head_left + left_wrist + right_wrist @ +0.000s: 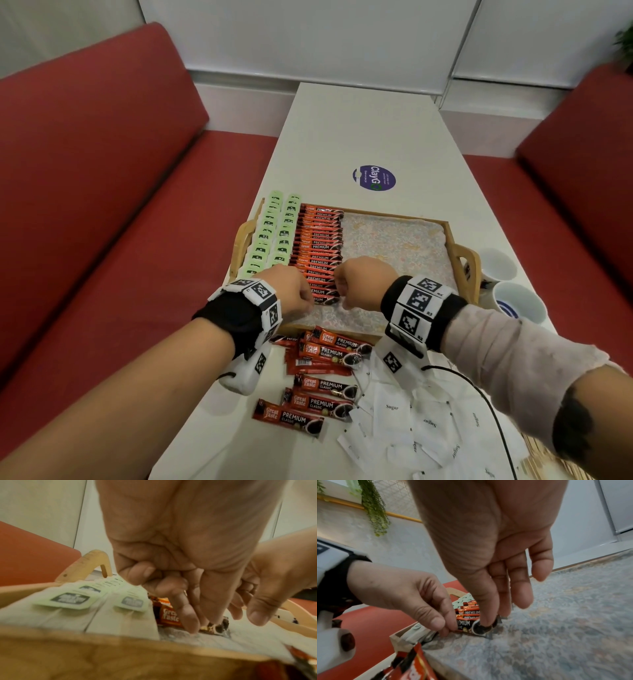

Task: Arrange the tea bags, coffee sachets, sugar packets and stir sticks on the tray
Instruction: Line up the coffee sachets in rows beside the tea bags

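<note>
A wooden tray [394,215] lined with patterned cloth holds two columns of green tea bags [270,233] and one column of red coffee sachets [320,246]. Both hands meet at the near end of that column on one coffee sachet [325,300]. My left hand [308,301] pinches its left end [465,624] between thumb and fingers. My right hand [340,298] pinches the dark right end, thumb in front and fingers behind, as the right wrist view shows. The sachet [169,615] lies low against the cloth beside the tea bags.
Loose coffee sachets [325,387] lie on the white table in front of the tray, with white sugar packets [404,411] to their right. Wooden stir sticks [544,459] show at the bottom right. Two cups [498,265] stand right of the tray. Red benches flank the table.
</note>
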The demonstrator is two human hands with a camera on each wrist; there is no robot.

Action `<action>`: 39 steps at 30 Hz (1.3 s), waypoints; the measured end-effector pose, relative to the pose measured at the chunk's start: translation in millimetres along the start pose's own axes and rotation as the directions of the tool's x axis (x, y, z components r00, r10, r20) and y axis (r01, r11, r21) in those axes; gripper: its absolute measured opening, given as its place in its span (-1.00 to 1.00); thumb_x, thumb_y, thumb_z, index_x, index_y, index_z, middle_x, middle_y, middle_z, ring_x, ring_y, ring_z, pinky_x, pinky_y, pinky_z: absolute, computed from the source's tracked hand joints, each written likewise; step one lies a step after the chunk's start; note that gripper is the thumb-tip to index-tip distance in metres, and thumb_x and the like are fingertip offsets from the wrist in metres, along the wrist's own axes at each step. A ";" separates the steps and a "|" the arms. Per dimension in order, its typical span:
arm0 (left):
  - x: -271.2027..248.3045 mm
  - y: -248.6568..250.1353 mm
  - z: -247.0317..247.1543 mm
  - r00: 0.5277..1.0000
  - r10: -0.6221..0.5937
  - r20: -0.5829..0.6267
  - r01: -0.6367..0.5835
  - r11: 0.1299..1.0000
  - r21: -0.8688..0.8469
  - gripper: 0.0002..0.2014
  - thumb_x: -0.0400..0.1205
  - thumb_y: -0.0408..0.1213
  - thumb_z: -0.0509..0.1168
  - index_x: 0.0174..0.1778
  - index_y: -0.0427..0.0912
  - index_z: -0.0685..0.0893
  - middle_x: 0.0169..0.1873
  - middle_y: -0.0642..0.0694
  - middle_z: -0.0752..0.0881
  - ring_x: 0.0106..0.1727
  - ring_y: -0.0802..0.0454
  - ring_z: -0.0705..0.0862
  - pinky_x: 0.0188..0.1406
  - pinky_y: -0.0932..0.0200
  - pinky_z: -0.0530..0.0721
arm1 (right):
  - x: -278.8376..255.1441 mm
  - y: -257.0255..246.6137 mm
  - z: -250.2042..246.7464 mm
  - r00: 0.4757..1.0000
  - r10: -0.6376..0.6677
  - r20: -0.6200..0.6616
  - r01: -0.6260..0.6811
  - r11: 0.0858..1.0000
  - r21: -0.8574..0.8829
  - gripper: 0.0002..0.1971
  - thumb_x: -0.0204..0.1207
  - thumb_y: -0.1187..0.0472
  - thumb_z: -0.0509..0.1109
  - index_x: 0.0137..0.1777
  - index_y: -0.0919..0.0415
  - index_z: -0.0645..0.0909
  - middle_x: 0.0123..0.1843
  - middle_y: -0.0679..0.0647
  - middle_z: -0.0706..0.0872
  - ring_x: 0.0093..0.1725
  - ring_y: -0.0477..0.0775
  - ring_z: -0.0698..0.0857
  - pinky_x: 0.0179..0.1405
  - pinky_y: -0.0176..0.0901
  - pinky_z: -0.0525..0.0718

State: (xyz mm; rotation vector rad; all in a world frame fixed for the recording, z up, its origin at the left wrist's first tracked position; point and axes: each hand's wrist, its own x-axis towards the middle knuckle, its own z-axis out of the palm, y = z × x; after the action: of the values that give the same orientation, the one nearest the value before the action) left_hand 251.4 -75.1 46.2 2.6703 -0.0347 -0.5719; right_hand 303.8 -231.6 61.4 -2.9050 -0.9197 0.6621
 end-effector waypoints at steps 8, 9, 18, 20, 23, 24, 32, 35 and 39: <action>-30.8 1.4 10.3 0.989 -0.044 -0.141 0.026 0.992 -0.126 -0.96 0.52 -0.20 0.44 -0.19 0.03 0.71 -0.31 0.18 0.66 -0.18 0.16 0.66 -0.14 0.31 0.58 | -35.2 -2.8 8.9 0.995 -0.025 -0.092 0.032 0.997 0.074 -0.86 0.47 0.12 0.48 -0.03 0.11 0.63 -0.04 0.02 0.74 -0.09 0.06 0.68 -0.18 -0.14 0.61; -36.6 2.4 12.5 0.986 -0.061 -0.153 0.040 0.990 -0.139 -0.95 0.50 -0.19 0.44 -0.21 0.04 0.70 -0.29 0.16 0.68 -0.19 0.17 0.66 -0.17 0.33 0.59 | -41.1 -4.6 11.2 0.994 -0.029 -0.101 0.037 0.996 0.077 -0.85 0.48 0.09 0.46 -0.02 0.10 0.64 -0.04 0.02 0.74 -0.08 0.05 0.68 -0.18 -0.14 0.61; -82.7 6.2 38.0 0.990 -0.105 -0.090 0.087 0.979 -0.186 -0.88 0.49 -0.28 0.48 -0.14 -0.03 0.68 -0.30 0.11 0.71 -0.28 0.22 0.65 -0.31 0.40 0.55 | -85.5 -26.1 36.0 0.998 -0.054 -0.037 0.055 0.998 0.035 -0.75 0.54 -0.06 0.37 0.01 0.11 0.64 -0.02 0.05 0.73 -0.08 0.06 0.64 -0.21 -0.16 0.51; -90.9 6.0 46.2 0.991 -0.112 -0.071 0.098 0.979 -0.178 -0.85 0.47 -0.30 0.50 -0.13 -0.04 0.67 -0.24 0.07 0.74 -0.21 0.18 0.67 -0.22 0.39 0.57 | -91.5 -31.2 43.9 0.999 -0.041 -0.010 0.041 0.999 0.025 -0.69 0.52 -0.14 0.37 -0.05 0.12 0.61 -0.09 0.03 0.72 -0.13 0.06 0.65 -0.24 -0.17 0.52; -100.6 3.6 55.6 0.990 -0.127 -0.059 0.119 0.986 -0.115 -0.78 0.40 -0.22 0.56 -0.15 0.06 0.66 -0.12 0.09 0.73 -0.09 0.15 0.68 -0.02 0.20 0.67 | -99.4 -40.8 55.9 1.000 0.001 -0.001 -0.001 0.999 -0.054 -0.56 0.44 -0.31 0.35 -0.18 0.10 0.55 -0.24 -0.01 0.64 -0.23 0.04 0.63 -0.36 -0.19 0.49; -103.6 2.8 58.1 0.990 -0.132 -0.048 0.128 0.989 -0.079 -0.76 0.39 -0.19 0.57 -0.13 0.07 0.66 -0.07 0.10 0.71 -0.05 0.14 0.67 0.03 0.16 0.67 | -101.6 -44.1 60.0 1.000 0.014 -0.005 -0.014 0.996 -0.085 -0.51 0.40 -0.37 0.34 -0.19 0.11 0.57 -0.27 -0.02 0.64 -0.25 0.03 0.63 -0.38 -0.20 0.49; -114.6 -4.4 85.3 0.965 -0.261 -0.007 0.260 0.959 0.112 -0.59 0.42 -0.07 0.53 0.15 0.04 0.60 0.09 0.00 0.51 0.15 -0.01 0.59 0.05 0.16 0.55 | -111.9 -71.7 88.9 0.996 0.055 -0.063 -0.062 0.991 -0.122 -0.45 0.33 -0.30 0.45 0.10 0.12 0.59 0.01 0.03 0.70 -0.04 0.07 0.67 -0.15 -0.14 0.56; -114.9 -3.7 90.6 0.963 -0.268 -0.014 0.267 0.957 0.112 -0.63 0.46 -0.08 0.50 0.14 0.00 0.61 0.08 -0.03 0.49 0.15 -0.03 0.61 0.06 0.15 0.55 | -111.2 -75.8 92.5 0.997 0.054 -0.063 -0.061 0.990 -0.127 -0.48 0.40 -0.20 0.45 0.20 0.16 0.57 0.16 0.09 0.65 0.12 0.12 0.67 -0.04 -0.09 0.56; -115.8 -2.7 96.9 0.966 -0.259 -0.026 0.260 0.963 0.068 -0.64 0.45 -0.14 0.49 0.11 -0.04 0.55 0.03 -0.03 0.54 0.10 -0.04 0.62 0.06 0.13 0.58 | -109.5 -78.6 95.7 0.998 0.053 -0.023 -0.056 0.990 -0.131 -0.46 0.43 -0.10 0.48 0.29 0.20 0.51 0.23 0.13 0.60 0.17 0.13 0.65 0.00 -0.08 0.58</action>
State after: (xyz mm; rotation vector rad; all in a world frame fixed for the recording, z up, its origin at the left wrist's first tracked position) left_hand 106.7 -97.6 9.2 2.7687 0.3101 -0.6387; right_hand 142.0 -237.3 28.4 -3.0565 -0.9182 0.5965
